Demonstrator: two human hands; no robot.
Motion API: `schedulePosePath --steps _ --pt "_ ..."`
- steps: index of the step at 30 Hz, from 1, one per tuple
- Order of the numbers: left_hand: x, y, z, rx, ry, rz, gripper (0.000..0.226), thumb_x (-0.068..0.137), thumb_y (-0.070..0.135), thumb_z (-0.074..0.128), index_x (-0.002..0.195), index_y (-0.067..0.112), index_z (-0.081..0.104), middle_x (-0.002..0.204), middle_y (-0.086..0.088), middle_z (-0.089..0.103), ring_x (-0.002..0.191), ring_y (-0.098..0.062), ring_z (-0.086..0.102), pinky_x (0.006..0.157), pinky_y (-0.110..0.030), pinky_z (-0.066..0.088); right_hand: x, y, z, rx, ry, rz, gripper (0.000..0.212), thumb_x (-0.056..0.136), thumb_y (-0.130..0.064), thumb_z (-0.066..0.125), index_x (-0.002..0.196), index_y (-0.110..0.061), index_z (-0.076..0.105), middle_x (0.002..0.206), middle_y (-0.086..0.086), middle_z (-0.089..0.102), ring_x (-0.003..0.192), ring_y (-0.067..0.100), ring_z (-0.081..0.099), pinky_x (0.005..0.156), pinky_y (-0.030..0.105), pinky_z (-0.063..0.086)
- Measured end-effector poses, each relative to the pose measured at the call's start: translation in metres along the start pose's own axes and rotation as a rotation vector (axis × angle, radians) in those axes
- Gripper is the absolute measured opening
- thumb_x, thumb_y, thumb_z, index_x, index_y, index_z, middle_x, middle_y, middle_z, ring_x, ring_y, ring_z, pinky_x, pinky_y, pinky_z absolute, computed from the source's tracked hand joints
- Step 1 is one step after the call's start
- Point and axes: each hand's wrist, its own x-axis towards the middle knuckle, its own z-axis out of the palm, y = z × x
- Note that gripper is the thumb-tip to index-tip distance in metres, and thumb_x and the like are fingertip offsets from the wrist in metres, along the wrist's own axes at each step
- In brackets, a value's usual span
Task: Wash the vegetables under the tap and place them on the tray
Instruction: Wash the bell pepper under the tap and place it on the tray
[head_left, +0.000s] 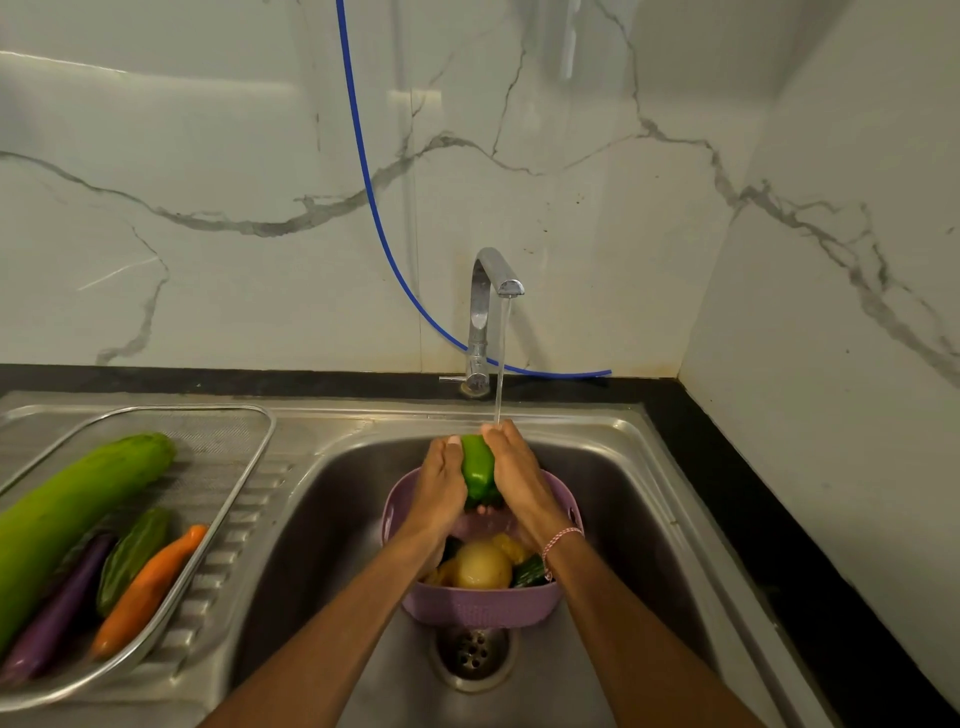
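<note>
A green bell pepper (478, 467) is held between my left hand (439, 483) and my right hand (511, 473), just under the water stream from the steel tap (485, 291). Both hands wrap around its sides above a purple colander (478, 605) that stands in the sink (623, 519). In the colander lie a pale round vegetable (482, 566), something yellow and something dark green. On the left drainboard a wire tray (244, 499) holds a large green gourd (78, 504), a purple aubergine (62, 608), a small dark green gourd (132, 556) and an orange carrot (150, 587).
The sink drain (471, 656) lies in front of the colander. A blue hose (363, 171) runs down the marble wall to behind the tap. A black counter edge (753, 493) borders the sink on the right and back.
</note>
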Motion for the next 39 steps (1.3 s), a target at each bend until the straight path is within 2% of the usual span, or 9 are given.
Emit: schedulePosePath --steps 5,10,13,17,23,27,30,33,39 --pt "0.001 -0.001 -0.001 -0.141 0.002 -0.128 0.031 0.111 0.044 0.033 0.12 0.025 0.056 0.12 -0.018 0.064 0.111 -0.032 0.067 0.095 -0.054 0.059 -0.007 -0.009 -0.006 0.127 -0.006 0.127 0.03 0.109 -0.048 0.044 0.129 -0.029 0.058 0.125 0.007 0.062 0.113 0.023 0.063 0.105 0.044 0.054" --pt "0.003 0.005 -0.011 -0.42 0.087 -0.212 0.041 0.111 0.043 0.034 0.13 0.014 0.056 0.119 -0.023 0.067 0.099 -0.031 0.07 0.059 -0.035 0.059 -0.014 -0.001 -0.006 -0.049 -0.348 -0.035 0.05 0.108 -0.04 0.052 0.156 -0.044 0.038 0.158 0.004 0.039 0.12 0.021 0.06 0.077 0.034 0.063" --pt "0.001 0.006 -0.011 -0.374 0.038 -0.257 0.048 0.108 0.053 0.034 0.129 0.017 0.059 0.119 -0.022 0.067 0.104 -0.033 0.068 0.072 -0.04 0.062 -0.018 -0.003 -0.004 -0.127 -0.301 -0.06 0.051 0.11 -0.045 0.043 0.16 -0.04 0.031 0.157 0.001 0.039 0.111 0.01 0.057 0.083 0.033 0.061" --pt "0.007 -0.003 -0.013 0.092 -0.011 -0.109 0.072 0.084 0.084 0.038 0.136 0.037 0.051 0.136 -0.008 0.057 0.119 -0.03 0.062 0.096 -0.052 0.058 -0.02 -0.001 -0.005 -0.146 -0.186 -0.074 0.039 0.112 -0.044 0.038 0.149 -0.034 0.043 0.134 -0.008 0.051 0.12 0.01 0.051 0.093 0.024 0.044" --pt "-0.003 0.004 -0.001 0.269 -0.062 0.154 0.039 0.107 0.046 0.041 0.144 0.034 0.045 0.149 -0.004 0.047 0.134 -0.02 0.049 0.114 -0.046 0.044 0.008 0.017 0.001 -0.231 0.044 -0.063 0.029 0.11 -0.048 0.037 0.11 -0.04 0.064 0.117 -0.005 0.067 0.114 0.016 0.063 0.104 0.04 0.051" --pt "-0.004 0.0 0.0 0.334 -0.126 0.187 0.047 0.102 0.051 0.05 0.143 0.031 0.043 0.144 0.001 0.046 0.131 -0.017 0.05 0.113 -0.044 0.046 0.016 0.009 -0.009 -0.132 0.057 -0.022 0.022 0.107 -0.029 0.049 0.093 -0.032 0.066 0.104 -0.003 0.068 0.109 0.022 0.064 0.084 0.021 0.055" --pt "-0.006 0.001 0.002 0.364 -0.119 0.275 0.046 0.104 0.045 0.05 0.145 0.027 0.041 0.143 0.003 0.044 0.129 -0.013 0.049 0.109 -0.036 0.048 0.014 0.007 -0.01 0.111 0.062 0.101 0.018 0.105 -0.033 0.055 0.102 -0.027 0.072 0.112 0.006 0.07 0.109 0.023 0.066 0.09 0.037 0.059" --pt "-0.002 0.001 0.002 0.246 -0.05 0.271 0.044 0.105 0.047 0.045 0.145 0.029 0.039 0.144 0.003 0.04 0.128 -0.012 0.048 0.108 -0.035 0.047 0.005 0.002 -0.002 0.161 0.048 0.099 0.02 0.105 -0.039 0.057 0.119 -0.024 0.062 0.118 0.005 0.064 0.1 0.013 0.062 0.077 0.03 0.054" --pt "0.021 -0.016 -0.015 -0.104 0.057 0.027 0.089 0.065 0.096 0.054 0.137 0.046 0.042 0.144 -0.002 0.05 0.13 -0.021 0.056 0.107 -0.05 0.051 -0.018 -0.001 0.002 -0.081 -0.214 -0.122 0.055 0.112 -0.024 0.043 0.163 -0.034 0.026 0.15 -0.012 0.033 0.14 0.011 0.035 0.109 0.03 0.044"
